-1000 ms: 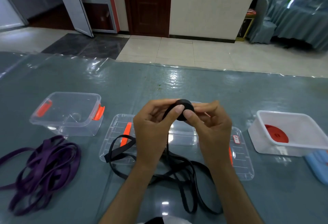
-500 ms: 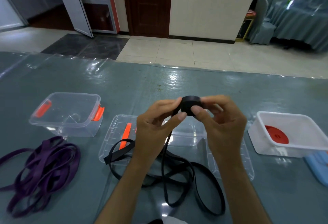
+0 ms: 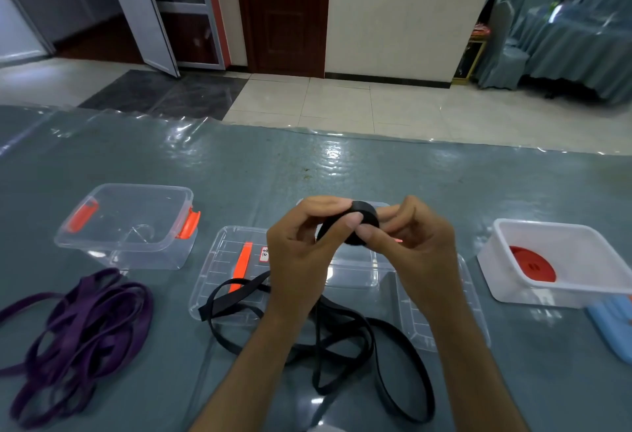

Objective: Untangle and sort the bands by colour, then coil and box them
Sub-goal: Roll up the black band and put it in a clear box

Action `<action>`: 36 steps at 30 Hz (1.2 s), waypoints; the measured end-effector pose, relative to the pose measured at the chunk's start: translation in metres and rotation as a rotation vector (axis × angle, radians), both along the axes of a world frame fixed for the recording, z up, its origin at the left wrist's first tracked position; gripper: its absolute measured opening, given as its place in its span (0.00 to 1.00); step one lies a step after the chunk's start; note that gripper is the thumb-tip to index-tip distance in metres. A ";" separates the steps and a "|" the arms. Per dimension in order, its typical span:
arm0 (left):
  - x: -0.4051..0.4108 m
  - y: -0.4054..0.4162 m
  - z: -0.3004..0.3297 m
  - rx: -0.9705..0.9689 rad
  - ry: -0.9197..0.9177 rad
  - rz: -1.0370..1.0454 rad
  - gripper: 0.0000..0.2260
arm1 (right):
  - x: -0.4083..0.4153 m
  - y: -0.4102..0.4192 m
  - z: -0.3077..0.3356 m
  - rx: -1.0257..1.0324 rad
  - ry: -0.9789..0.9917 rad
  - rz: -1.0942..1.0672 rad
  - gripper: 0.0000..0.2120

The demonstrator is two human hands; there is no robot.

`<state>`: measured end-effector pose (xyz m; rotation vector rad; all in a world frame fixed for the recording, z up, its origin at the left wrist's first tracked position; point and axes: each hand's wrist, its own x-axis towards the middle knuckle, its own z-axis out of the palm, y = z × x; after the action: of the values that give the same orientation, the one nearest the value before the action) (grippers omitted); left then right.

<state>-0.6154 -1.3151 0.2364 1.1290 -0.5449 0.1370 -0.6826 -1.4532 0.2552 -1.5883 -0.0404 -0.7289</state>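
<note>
Both hands hold a tight black coil (image 3: 363,218) of band above the table's middle. My left hand (image 3: 301,254) pinches its left side with thumb and fingers. My right hand (image 3: 417,250) grips its right side. The loose rest of the black band (image 3: 342,346) trails down from the coil and lies in loops on the table between my forearms. A pile of purple band (image 3: 78,336) lies tangled at the near left. A white box (image 3: 561,291) at the right holds a red coil (image 3: 531,264).
An open clear box with orange clips (image 3: 130,226) stands at the left. A clear lid (image 3: 225,277) lies under the black band; another clear box (image 3: 355,274) and lid (image 3: 455,325) sit behind my hands. A blue object (image 3: 612,325) lies at the right edge.
The coil and both hands shifted slightly right and up while turning. The loose black band on the table has shifted and been drawn in a little.
</note>
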 end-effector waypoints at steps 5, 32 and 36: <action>-0.001 -0.003 -0.001 0.033 -0.028 -0.045 0.08 | -0.004 0.001 0.000 -0.007 -0.098 -0.083 0.13; 0.002 0.004 -0.006 0.090 -0.013 -0.030 0.07 | -0.008 -0.004 -0.007 0.108 0.026 -0.042 0.09; 0.005 0.002 -0.008 0.141 -0.040 -0.144 0.12 | -0.008 -0.007 -0.003 0.109 -0.076 -0.095 0.13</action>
<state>-0.6108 -1.3134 0.2279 1.2214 -0.6777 -0.0042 -0.6907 -1.4605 0.2522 -1.4662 0.0184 -0.8515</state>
